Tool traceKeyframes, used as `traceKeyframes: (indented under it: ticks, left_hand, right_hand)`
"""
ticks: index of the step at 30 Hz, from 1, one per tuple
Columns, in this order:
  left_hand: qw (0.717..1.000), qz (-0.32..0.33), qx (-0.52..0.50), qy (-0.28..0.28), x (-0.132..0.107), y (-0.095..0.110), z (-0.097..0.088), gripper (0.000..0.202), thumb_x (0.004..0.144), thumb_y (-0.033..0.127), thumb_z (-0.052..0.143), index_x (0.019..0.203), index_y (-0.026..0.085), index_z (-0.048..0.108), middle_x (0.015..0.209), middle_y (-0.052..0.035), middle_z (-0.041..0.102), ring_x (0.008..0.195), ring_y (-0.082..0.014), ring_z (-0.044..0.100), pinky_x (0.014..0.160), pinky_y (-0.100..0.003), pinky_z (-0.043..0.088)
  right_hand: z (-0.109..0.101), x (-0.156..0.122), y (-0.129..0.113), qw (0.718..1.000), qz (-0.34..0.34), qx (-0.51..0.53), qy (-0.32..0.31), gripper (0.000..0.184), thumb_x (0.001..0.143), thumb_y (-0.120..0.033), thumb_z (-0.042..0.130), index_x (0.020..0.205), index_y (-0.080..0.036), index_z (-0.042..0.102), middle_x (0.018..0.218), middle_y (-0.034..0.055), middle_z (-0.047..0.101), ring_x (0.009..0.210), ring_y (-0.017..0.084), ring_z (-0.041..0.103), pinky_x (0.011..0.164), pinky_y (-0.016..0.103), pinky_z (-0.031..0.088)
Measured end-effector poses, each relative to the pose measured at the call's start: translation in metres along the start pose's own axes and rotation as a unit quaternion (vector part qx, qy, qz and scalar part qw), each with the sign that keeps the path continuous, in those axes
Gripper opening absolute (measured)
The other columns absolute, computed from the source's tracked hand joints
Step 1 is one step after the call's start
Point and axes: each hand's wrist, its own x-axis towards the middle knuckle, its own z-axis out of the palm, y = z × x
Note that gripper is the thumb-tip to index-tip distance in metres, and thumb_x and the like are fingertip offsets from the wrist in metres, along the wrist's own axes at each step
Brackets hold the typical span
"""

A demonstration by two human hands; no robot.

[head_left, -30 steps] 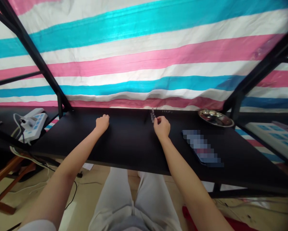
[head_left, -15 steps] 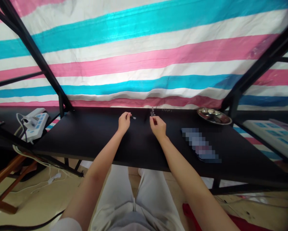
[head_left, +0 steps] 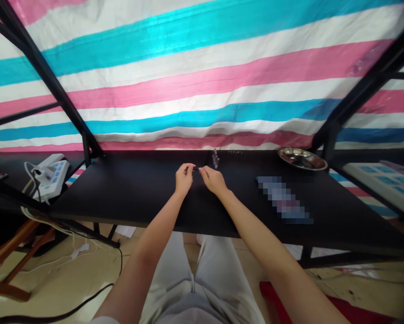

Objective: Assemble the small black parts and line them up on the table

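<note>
A striped sheet [head_left: 195,54] fills the back, and below it runs the long black worktop [head_left: 121,189], with a shiny metal dish [head_left: 320,164] at its far right and a pixelated flat slab [head_left: 283,200] nearer the edge. Centre stage, the two hands face each other: left hand [head_left: 184,179] with a narrow grip, thumb and finger pinched on a little dark stick [head_left: 195,168], right hand [head_left: 213,177] drawn in narrow at the other end, though whether it pinches or merely touches, one cannot tell. And here's the key line: the stick spans the gap, its long axis roughly left to right, pointing from one grip straight at the other. Just beyond the right fingers sits a cluster of small clear pieces [head_left: 216,158], nearer the right hand than the left.
</note>
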Motion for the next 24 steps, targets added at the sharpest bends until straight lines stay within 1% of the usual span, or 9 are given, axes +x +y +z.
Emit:
traceKeyframes:
  ticks: [3,6,12,18,24]
  left_hand:
    - [0.999,0.021,-0.005,-0.032,-0.0007,0.0001,0.0009,0.027,0.079,0.041,0.052,0.082,0.015,0.061,0.067,-0.0020,0.059,0.037,-0.0032,0.042,0.038,-0.018,0.032]
    - [0.999,0.015,-0.013,-0.038,-0.0018,0.0015,0.0018,0.028,0.078,0.041,0.055,0.081,0.015,0.061,0.064,-0.0018,0.059,0.035,-0.0034,0.042,0.037,-0.018,0.032]
    - [0.999,0.003,-0.026,-0.028,-0.0030,0.0040,0.0031,0.031,0.075,0.044,0.056,0.079,0.014,0.061,0.065,-0.0009,0.059,0.034,-0.0022,0.041,0.036,-0.018,0.032]
    - [0.999,-0.007,-0.040,-0.020,-0.0011,-0.0019,0.0044,0.032,0.074,0.046,0.056,0.079,0.015,0.056,0.064,0.0008,0.057,0.031,-0.0017,0.039,0.032,-0.017,0.028]
    - [0.996,-0.028,-0.080,0.004,-0.0001,-0.0012,0.0045,0.034,0.072,0.049,0.059,0.079,0.016,0.051,0.057,0.0036,0.053,0.033,-0.0011,0.034,0.033,-0.016,0.024]
  right_hand:
    - [0.0002,-0.0004,-0.0009,0.999,0.016,0.026,0.014,0.039,0.090,-0.042,0.026,0.082,-0.019,0.056,0.074,0.0045,0.060,0.064,0.015,0.055,0.060,0.023,0.035]
    - [-0.0005,-0.0010,-0.0012,0.997,0.027,0.068,0.022,0.038,0.089,-0.043,0.026,0.084,-0.020,0.055,0.073,0.0038,0.060,0.064,0.015,0.054,0.062,0.023,0.037]
    - [-0.0002,-0.0027,-0.0018,0.992,0.040,0.117,0.031,0.038,0.088,-0.046,0.028,0.083,-0.019,0.056,0.068,0.0025,0.058,0.062,0.014,0.053,0.061,0.023,0.039]
    - [0.0001,-0.0022,-0.0028,0.992,0.031,0.118,0.036,0.038,0.088,-0.045,0.028,0.081,-0.019,0.056,0.068,0.0027,0.057,0.062,0.014,0.053,0.061,0.023,0.038]
    - [0.0029,-0.0027,-0.0058,0.994,0.021,0.098,0.037,0.039,0.088,-0.044,0.027,0.081,-0.019,0.056,0.073,0.0043,0.059,0.065,0.014,0.054,0.064,0.024,0.039]
